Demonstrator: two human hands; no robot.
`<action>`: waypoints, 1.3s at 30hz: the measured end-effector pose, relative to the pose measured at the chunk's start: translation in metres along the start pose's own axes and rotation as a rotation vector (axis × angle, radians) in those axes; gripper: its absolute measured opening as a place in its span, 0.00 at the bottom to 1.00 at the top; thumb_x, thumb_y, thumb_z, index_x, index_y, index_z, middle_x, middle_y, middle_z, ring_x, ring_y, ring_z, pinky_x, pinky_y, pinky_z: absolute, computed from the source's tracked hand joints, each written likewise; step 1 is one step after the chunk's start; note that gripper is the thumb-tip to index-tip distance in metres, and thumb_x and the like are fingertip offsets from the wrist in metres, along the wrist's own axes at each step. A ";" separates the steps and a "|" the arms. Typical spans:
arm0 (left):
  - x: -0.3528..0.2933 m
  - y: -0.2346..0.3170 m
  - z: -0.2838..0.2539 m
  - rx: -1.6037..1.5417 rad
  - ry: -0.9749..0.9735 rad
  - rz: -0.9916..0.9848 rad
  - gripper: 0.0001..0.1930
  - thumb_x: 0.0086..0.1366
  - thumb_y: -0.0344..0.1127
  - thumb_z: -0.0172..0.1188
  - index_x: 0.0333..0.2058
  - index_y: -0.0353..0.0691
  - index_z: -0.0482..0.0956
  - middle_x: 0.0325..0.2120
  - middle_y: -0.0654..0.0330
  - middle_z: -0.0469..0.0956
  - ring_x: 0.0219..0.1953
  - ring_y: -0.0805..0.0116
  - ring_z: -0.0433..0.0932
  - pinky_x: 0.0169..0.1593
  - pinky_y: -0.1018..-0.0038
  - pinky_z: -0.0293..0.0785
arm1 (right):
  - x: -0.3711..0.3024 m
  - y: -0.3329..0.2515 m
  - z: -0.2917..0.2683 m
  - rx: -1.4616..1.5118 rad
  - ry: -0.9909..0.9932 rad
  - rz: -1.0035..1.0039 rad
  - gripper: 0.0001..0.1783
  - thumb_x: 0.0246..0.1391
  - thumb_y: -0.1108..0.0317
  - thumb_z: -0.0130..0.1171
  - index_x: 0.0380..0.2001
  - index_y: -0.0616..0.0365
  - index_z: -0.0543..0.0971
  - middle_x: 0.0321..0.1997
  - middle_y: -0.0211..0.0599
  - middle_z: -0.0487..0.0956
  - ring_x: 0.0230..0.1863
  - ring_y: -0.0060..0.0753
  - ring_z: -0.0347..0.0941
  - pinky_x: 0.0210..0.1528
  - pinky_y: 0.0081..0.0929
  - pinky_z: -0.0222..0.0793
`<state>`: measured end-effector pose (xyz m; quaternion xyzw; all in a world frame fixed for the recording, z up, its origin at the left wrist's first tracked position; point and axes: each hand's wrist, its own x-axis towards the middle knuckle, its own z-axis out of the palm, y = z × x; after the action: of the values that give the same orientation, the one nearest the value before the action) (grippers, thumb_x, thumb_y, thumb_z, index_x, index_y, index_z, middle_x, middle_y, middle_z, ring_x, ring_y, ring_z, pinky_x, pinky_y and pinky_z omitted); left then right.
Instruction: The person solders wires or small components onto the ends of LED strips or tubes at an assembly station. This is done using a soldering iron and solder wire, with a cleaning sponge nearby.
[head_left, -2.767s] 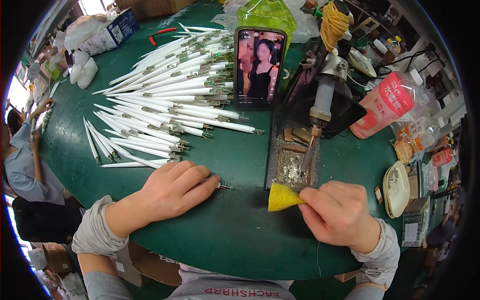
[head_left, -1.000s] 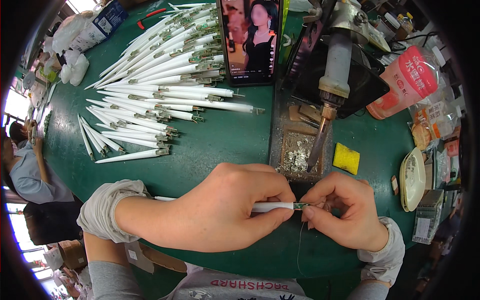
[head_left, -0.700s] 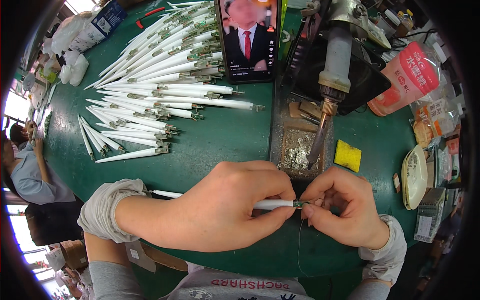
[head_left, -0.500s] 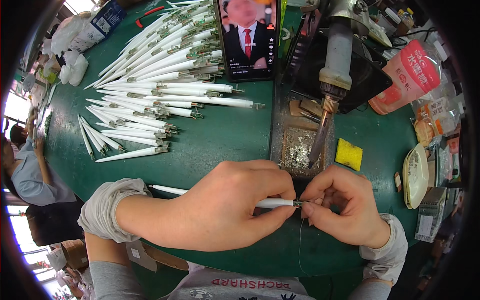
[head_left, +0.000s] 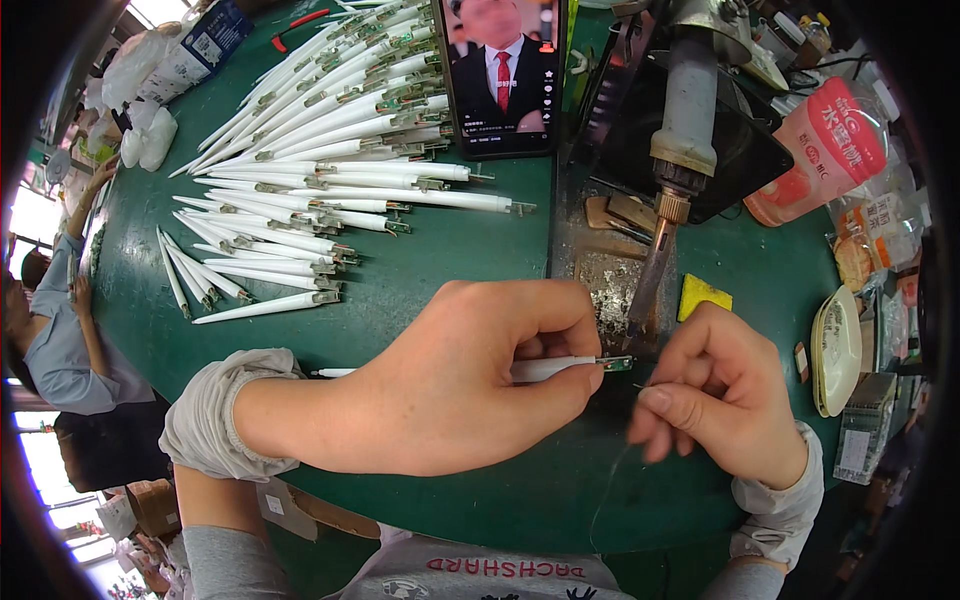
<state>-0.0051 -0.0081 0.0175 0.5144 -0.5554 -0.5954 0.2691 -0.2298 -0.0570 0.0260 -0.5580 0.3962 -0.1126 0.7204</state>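
Note:
My left hand (head_left: 470,385) grips a white pen-like tube (head_left: 545,369) lying level, its small metal end piece (head_left: 617,363) pointing right, just below the tip of a fixed soldering iron (head_left: 655,275). My right hand (head_left: 715,390) sits just right of that end piece, fingers pinched on a thin wire (head_left: 612,485) that trails down toward the table edge. A big pile of the same white tubes (head_left: 320,160) lies fanned out on the green table (head_left: 440,280) at the upper left.
A phone (head_left: 500,75) playing a video stands at the top centre. A yellow sponge (head_left: 700,295) lies right of the iron, with a pink-capped bottle (head_left: 825,150) and a white dish (head_left: 835,350) farther right. Another person (head_left: 60,330) sits at the left.
Earlier my right hand held the yellow sponge and my left lay flat; since then my left took up a white tube, and my right drew slightly away from its end, holding wire.

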 end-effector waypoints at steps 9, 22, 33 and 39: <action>0.003 0.002 -0.002 -0.054 0.004 -0.016 0.04 0.60 0.26 0.58 0.32 0.33 0.74 0.28 0.66 0.73 0.31 0.84 0.69 0.32 0.85 0.64 | 0.005 0.013 0.016 -0.084 0.183 -0.342 0.07 0.55 0.76 0.57 0.30 0.64 0.68 0.24 0.37 0.78 0.22 0.18 0.76 0.23 0.12 0.68; 0.002 0.001 -0.002 -0.052 0.034 0.075 0.03 0.60 0.25 0.58 0.32 0.33 0.74 0.28 0.66 0.72 0.29 0.85 0.68 0.28 0.86 0.63 | 0.014 0.019 0.020 -0.185 0.215 -0.511 0.07 0.56 0.77 0.51 0.33 0.62 0.63 0.26 0.45 0.77 0.20 0.23 0.74 0.18 0.12 0.66; 0.005 -0.003 -0.002 -0.087 0.040 0.133 0.03 0.60 0.25 0.58 0.31 0.33 0.74 0.28 0.66 0.72 0.29 0.84 0.69 0.29 0.86 0.63 | 0.014 0.019 0.022 -0.034 0.235 -0.488 0.07 0.54 0.80 0.56 0.32 0.66 0.67 0.28 0.42 0.79 0.24 0.19 0.76 0.25 0.12 0.72; 0.002 0.000 -0.004 -0.088 0.035 0.132 0.03 0.60 0.25 0.58 0.32 0.33 0.74 0.28 0.65 0.73 0.30 0.84 0.69 0.30 0.85 0.64 | 0.014 0.024 0.016 -0.086 0.238 -0.558 0.07 0.52 0.80 0.57 0.31 0.66 0.68 0.27 0.41 0.78 0.24 0.18 0.74 0.26 0.12 0.69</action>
<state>-0.0025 -0.0116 0.0170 0.4749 -0.5564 -0.5911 0.3398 -0.2164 -0.0459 -0.0002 -0.6582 0.3137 -0.3538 0.5858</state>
